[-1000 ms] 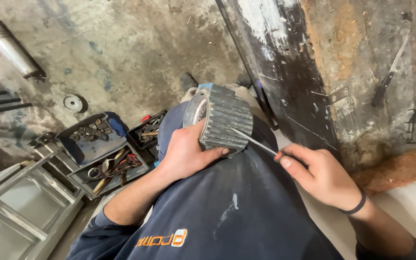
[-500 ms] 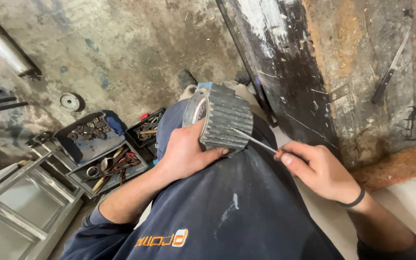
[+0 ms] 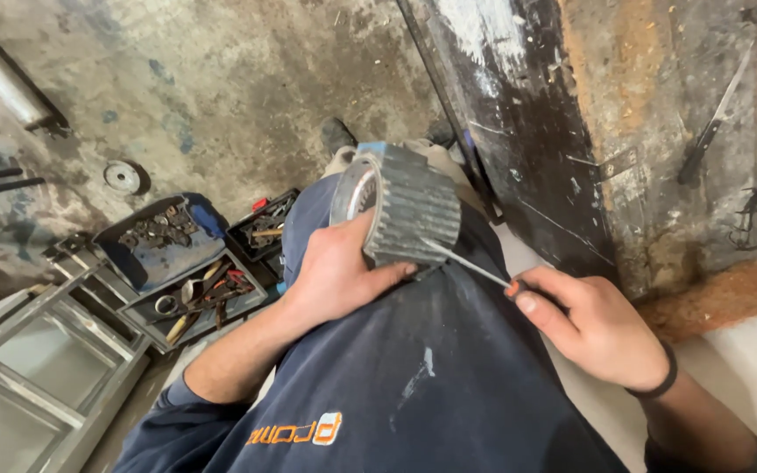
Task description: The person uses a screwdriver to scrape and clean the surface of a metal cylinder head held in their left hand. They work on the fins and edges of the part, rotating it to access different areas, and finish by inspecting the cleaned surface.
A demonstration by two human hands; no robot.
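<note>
One printed mark is observed: an orange and white logo [image 3: 295, 431] on the dark blue garment, at the lower centre of the frame, seen upside down. It consists of orange lettering ending in a rounded orange patch with a white figure. Its left end is partly creased into the fabric. No packages, signs or screens are visible elsewhere in the frame.

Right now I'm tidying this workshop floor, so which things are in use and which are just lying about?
In use:
- ribbed metal drum, gripped by the left hand
- thin screwdriver, held by the right hand, tip at the drum

Lying about:
- open toolbox trays
- metal disc
- steel cylinder
- aluminium frame
</note>
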